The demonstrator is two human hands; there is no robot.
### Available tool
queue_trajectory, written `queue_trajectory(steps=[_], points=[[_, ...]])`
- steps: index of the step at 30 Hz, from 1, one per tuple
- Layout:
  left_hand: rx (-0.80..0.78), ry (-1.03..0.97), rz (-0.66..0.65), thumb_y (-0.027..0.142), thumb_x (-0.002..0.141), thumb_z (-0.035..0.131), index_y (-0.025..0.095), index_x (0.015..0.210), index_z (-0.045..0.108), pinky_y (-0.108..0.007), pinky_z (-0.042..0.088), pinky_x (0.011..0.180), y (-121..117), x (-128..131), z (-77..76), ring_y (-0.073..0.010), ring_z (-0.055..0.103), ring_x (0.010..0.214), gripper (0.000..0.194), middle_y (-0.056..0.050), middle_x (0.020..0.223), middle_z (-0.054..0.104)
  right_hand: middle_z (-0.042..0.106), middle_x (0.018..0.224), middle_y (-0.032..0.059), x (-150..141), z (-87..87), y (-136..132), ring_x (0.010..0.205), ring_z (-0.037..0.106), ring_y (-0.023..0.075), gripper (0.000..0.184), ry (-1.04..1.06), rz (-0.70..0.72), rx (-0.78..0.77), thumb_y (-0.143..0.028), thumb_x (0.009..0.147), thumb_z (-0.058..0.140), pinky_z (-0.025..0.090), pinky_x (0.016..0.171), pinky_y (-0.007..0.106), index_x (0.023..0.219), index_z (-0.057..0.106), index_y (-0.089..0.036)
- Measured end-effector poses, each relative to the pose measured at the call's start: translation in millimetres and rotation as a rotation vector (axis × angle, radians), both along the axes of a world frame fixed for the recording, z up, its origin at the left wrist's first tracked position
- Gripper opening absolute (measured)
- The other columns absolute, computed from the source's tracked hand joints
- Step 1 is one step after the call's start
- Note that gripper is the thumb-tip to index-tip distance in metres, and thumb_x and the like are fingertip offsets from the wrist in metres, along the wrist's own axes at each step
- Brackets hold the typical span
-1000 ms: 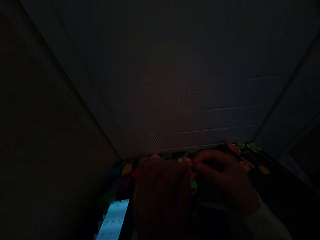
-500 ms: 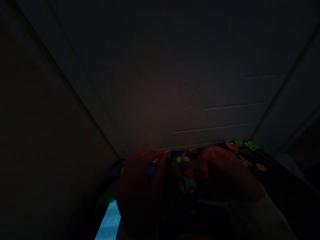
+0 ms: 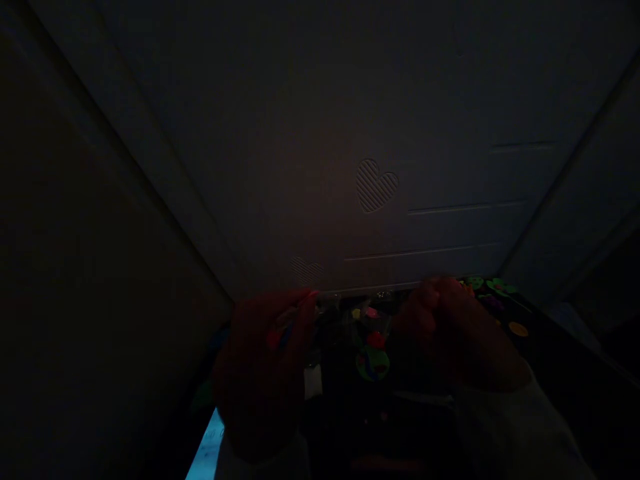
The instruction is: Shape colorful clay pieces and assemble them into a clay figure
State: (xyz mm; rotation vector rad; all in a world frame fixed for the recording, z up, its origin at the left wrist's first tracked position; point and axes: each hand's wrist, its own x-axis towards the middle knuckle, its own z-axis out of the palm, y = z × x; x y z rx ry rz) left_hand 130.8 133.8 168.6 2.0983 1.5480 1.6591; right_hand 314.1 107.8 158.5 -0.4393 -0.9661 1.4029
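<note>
The scene is very dark. My left hand (image 3: 260, 370) is low at centre left, fingers curled round small coloured pieces, red and blue (image 3: 274, 337), with a small white tag (image 3: 313, 381) hanging by it. My right hand (image 3: 453, 337) is at centre right, fingers bent together in a pinch; what it holds is too dark to name. Between the hands lie bright small shapes, a red one (image 3: 376, 340) above a green round one (image 3: 373, 365), on a dark surface (image 3: 545, 360).
A pale panel with two hatched heart cut-outs (image 3: 376, 185) rises behind the hands. More coloured shapes (image 3: 487, 288) lie at the back right. A glowing blue-white screen (image 3: 206, 453) shows at the bottom left. Dark walls close in on both sides.
My hands have drawn apart, the left going left and down, the right going right. The coloured shapes between them have come into view. The glowing screen is now mostly covered.
</note>
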Motion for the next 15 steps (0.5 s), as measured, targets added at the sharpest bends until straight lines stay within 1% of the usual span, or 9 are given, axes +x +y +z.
queue_trajectory(steps=[3, 7, 9, 11, 15], points=[[-0.001, -0.006, 0.020, 0.031, 0.074, 0.056, 0.022, 0.080, 0.061, -0.028, 0.044, 0.068, -0.6, 0.2, 2.4, -0.0147, 0.056, 0.077, 0.012, -0.001, 0.082, 0.060, 0.048, 0.050, -0.0047, -0.6, 1.5, 0.4, 0.048, 0.043, 0.0065, 0.022, 0.037, -0.003, 0.023, -0.036, 0.080, 0.049, 0.037, 0.052, 0.022, 0.065, 0.053, -0.021], [-0.012, -0.050, 0.009, 0.031, 0.074, 0.055, 0.021, 0.077, 0.061, -0.027, 0.046, 0.064, -1.6, 1.2, 5.1, -0.0140, 0.057, 0.073, 0.012, -0.001, 0.078, 0.062, 0.048, 0.052, -0.0050, 0.9, 2.9, 0.0, 0.050, 0.045, 0.0061, 0.016, 0.022, -0.012, 0.037, -0.034, 0.074, 0.057, 0.039, 0.054, 0.022, 0.065, 0.055, -0.021], [-0.020, -0.080, -0.006, 0.029, 0.074, 0.055, 0.022, 0.078, 0.061, -0.024, 0.046, 0.060, -1.5, 0.6, 4.7, -0.0126, 0.058, 0.070, 0.010, 0.000, 0.078, 0.062, 0.048, 0.053, -0.0049, 2.2, 3.2, -1.3, 0.052, 0.046, 0.0062, 0.012, 0.007, -0.018, 0.038, -0.033, 0.071, 0.061, 0.039, 0.054, 0.021, 0.067, 0.056, -0.022], [-0.017, -0.100, -0.015, 0.028, 0.074, 0.055, 0.022, 0.077, 0.061, -0.022, 0.046, 0.054, -1.1, -0.6, 4.5, -0.0113, 0.059, 0.065, 0.009, 0.001, 0.074, 0.063, 0.049, 0.055, -0.0046, 3.3, 3.2, -2.7, 0.053, 0.047, 0.0061, 0.010, -0.013, -0.027, 0.027, -0.032, 0.071, 0.061, 0.039, 0.054, 0.021, 0.068, 0.056, -0.023], [-0.020, -0.155, -0.012, 0.025, 0.072, 0.056, 0.022, 0.073, 0.062, -0.020, 0.044, 0.044, -0.7, -1.9, 9.0, -0.0101, 0.057, 0.055, 0.007, 0.003, 0.064, 0.063, 0.049, 0.057, -0.0039, 4.1, 3.1, -3.4, 0.053, 0.046, 0.0068, 0.013, -0.090, -0.068, -0.024, -0.033, 0.073, 0.058, 0.040, 0.054, 0.023, 0.065, 0.055, -0.023]])
